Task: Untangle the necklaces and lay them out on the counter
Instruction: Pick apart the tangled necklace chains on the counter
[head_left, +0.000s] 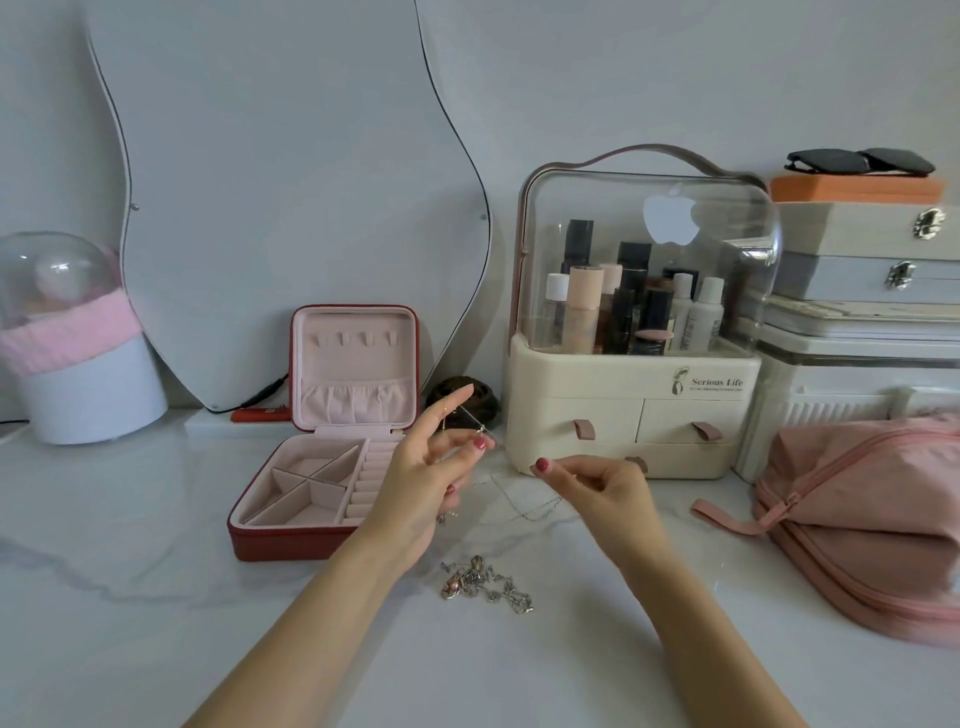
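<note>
A thin silver chain (511, 500) hangs in the air above the white marble counter (156, 597). My left hand (421, 478) is raised with the index finger pointing up; the chain runs over its fingers and is pinched near a small pendant. My right hand (597, 480) pinches the chain's other end between thumb and fingers, in front of the organizer. Below the hands, a tangled heap of silver necklaces (485, 584) with a pinkish charm lies on the counter.
An open red jewelry box (332, 452) with pink lining stands left of the hands. A cream cosmetics organizer (634, 332) with a clear lid is behind them, a pink zip pouch (872, 525) at right, stacked boxes at far right, a wavy mirror and dome ornament (67, 338) at left.
</note>
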